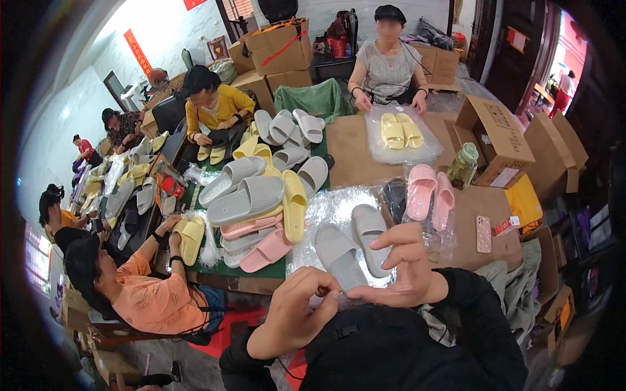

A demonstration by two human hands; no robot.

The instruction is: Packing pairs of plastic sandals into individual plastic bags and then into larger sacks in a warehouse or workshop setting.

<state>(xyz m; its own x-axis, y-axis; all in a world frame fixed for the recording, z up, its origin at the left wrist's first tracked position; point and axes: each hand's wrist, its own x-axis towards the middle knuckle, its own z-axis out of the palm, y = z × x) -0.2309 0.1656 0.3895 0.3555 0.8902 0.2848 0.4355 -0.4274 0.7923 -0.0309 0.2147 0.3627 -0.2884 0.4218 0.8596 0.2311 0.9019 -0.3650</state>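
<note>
A pair of grey slippers (338,253) lies side by side on a clear plastic bag (310,207) right in front of me. My left hand (301,307) is over the near edge of the bag, its thumb and forefinger pinched together. What they hold, if anything, is too small to make out. Opposite it, my right hand (405,270) hovers by the right-hand slipper with its fingers curved and apart. Its thumb points left and its tip meets the left fingertips. A pair of pink slippers (421,192) in clear plastic lies beyond my right hand.
Left of the bag rises a pile of grey, yellow and pink slippers (251,199). To the right are a phone (483,234), a green bottle (463,164) and an open cardboard box (493,140). Across the table, a person handles bagged yellow slippers (402,132); other people work at the left.
</note>
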